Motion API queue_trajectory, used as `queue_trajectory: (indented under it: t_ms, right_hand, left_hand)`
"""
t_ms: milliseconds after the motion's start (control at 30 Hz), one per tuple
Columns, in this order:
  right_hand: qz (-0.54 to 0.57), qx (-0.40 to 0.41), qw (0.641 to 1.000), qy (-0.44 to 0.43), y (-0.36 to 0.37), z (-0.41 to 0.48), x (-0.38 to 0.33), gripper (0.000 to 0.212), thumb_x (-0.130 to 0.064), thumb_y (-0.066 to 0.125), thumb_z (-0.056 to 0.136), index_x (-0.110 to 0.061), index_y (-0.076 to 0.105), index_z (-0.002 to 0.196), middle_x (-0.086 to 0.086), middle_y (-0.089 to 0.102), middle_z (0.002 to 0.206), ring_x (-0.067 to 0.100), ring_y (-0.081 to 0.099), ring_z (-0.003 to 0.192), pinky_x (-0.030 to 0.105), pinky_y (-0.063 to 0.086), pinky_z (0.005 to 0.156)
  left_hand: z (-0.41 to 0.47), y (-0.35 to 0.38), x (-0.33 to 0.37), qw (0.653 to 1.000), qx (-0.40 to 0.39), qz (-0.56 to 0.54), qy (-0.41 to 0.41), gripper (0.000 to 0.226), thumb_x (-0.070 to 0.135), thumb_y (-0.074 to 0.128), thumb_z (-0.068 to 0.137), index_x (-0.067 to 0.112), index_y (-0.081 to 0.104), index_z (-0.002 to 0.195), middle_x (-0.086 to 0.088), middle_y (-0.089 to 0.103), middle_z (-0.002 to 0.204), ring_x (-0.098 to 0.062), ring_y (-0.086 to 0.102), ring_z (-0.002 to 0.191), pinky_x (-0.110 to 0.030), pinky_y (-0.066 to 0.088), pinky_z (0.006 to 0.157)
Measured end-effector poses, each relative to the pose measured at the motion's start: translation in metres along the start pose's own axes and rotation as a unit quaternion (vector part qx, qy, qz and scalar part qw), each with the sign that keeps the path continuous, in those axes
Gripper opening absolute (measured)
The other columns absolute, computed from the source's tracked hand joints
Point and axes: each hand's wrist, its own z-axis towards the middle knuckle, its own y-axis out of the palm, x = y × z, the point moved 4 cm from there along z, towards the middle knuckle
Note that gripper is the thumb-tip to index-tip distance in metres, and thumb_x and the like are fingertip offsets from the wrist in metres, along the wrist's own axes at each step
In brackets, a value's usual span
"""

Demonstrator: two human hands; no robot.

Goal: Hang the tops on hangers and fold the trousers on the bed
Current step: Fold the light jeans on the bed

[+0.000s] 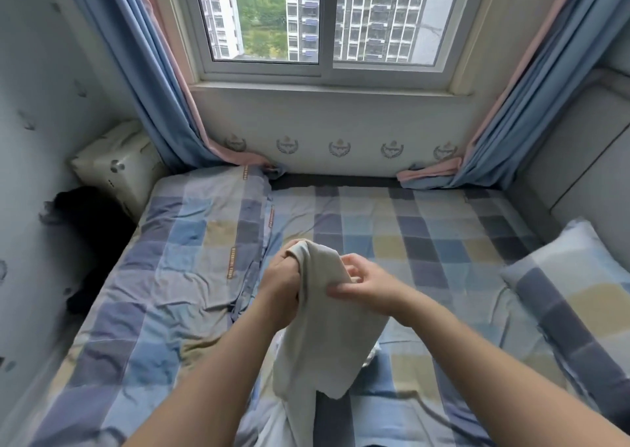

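Head view is all there is, so one pass: both hands are up over the middle of the bed (443, 228), holding a beige garment (324, 337) in the air. It hangs down toward the near edge and doesn't lie flat on anything. The left hand (283, 286) has its fingers curled over the top edge of the cloth, and the right hand (368, 283) pinches the fabric just beside it between thumb and fingers. Honestly can't tell if it's a top or trousers, it's too bunched, though there's a notch in the bottom hem. My guess is this is the sorting-out step, finding an edge or waistband before folding or hanging. The next move probably calls for sliding the hands apart along that top edge to spread it, then laying it on the checked sheet if it's trousers. I don't see a hanger anywhere, so a top would need one fetched. There's a dark heap of clothes (88, 242) at the left edge, a pillow (562, 276) at the right edge and a folded quilt (204, 242) on the left half. As for writing, the quilt has orange label strips (233, 259) with lettering too small to read, and the wall border's crests (339, 148) show no legible text.
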Motion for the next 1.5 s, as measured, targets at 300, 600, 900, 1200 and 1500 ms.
queue_trajectory:
  t_ms: [300,600,900,1200,1500]
  right_hand:
    - [0.093,0.057,0.994,0.020,0.016,0.013,0.040,0.010,-0.003,0.057,0.098,-0.004,0.066,0.099,0.016,0.067,0.086,0.028,0.067,0.069,0.039,0.060,0.059]
    - [0.106,0.103,0.983,-0.111,-0.025,0.016,-0.055,0.014,-0.005,0.058,0.098,0.004,0.067,0.101,0.011,0.068,0.086,0.025,0.067,0.084,0.045,0.058,0.077]
    - [0.037,-0.035,0.992,-0.115,-0.014,0.013,-0.047,0.021,-0.009,0.068,0.094,-0.009,0.074,0.114,0.010,0.075,0.111,0.024,0.070,0.108,0.036,0.058,0.094]
    - [-0.049,-0.011,0.996,-0.068,0.010,0.047,0.037,0.069,-0.001,0.062,0.093,-0.039,0.042,0.148,-0.005,0.051,0.144,0.015,0.048,0.130,0.034,0.049,0.103]
    - [-0.148,-0.085,0.985,-0.041,0.073,0.066,0.056,0.013,-0.010,0.062,0.091,-0.005,0.070,0.100,0.011,0.072,0.103,0.022,0.063,0.091,0.043,0.054,0.089]
  left_hand:
    - [0.009,-0.024,0.047,0.990,0.096,-0.100,0.031,0.031,0.003,0.040,0.103,0.010,0.068,0.093,-0.005,0.075,0.076,-0.023,0.071,0.077,-0.029,0.059,0.061]
    - [-0.002,-0.027,0.002,0.990,-0.123,0.071,-0.007,0.045,0.014,0.060,0.088,0.026,0.060,0.131,-0.015,0.064,0.124,-0.029,0.065,0.101,-0.036,0.055,0.080]
    - [-0.009,-0.001,-0.015,0.993,0.026,0.067,0.096,0.026,0.002,0.059,0.097,0.018,0.073,0.112,-0.007,0.076,0.102,-0.030,0.071,0.099,-0.031,0.060,0.074]
    - [-0.008,-0.032,0.013,0.995,0.027,-0.094,0.020,0.027,0.005,0.043,0.099,0.012,0.068,0.107,-0.010,0.073,0.085,-0.025,0.071,0.082,-0.036,0.056,0.066]
    - [-0.020,-0.079,0.026,0.994,0.055,-0.046,0.085,0.033,0.001,0.041,0.100,0.016,0.069,0.108,-0.001,0.071,0.083,-0.016,0.067,0.079,-0.029,0.055,0.069]
